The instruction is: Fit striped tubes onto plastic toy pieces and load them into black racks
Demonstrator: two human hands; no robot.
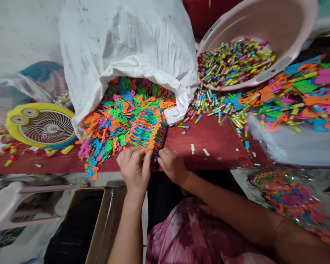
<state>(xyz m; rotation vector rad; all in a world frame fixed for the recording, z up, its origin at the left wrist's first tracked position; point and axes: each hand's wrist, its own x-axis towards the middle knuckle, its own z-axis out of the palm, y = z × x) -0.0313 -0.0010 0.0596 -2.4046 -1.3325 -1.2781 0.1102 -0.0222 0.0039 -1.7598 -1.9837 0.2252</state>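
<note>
My left hand (134, 165) pinches a small orange plastic piece (148, 150) between thumb and fingers, at the near end of a row of orange and blue pieces (147, 128). Just right of it, my right hand (172, 164) has its fingers curled together by the near end of a dark strip (164, 137) that runs along the row. What those fingers hold is hidden. Behind and left of the row spreads a heap of orange, green, blue and pink plastic pieces (107, 132), coming out of a white sack (132, 36).
A yellow fan (44, 126) stands at the left. At the back right, a tilted pink basin (288, 33) holds small coloured tubes (233, 64). More pieces (305, 91) lie at the right over clear plastic bags (283, 143). Below the red table (209, 143) is a cardboard box (99, 220).
</note>
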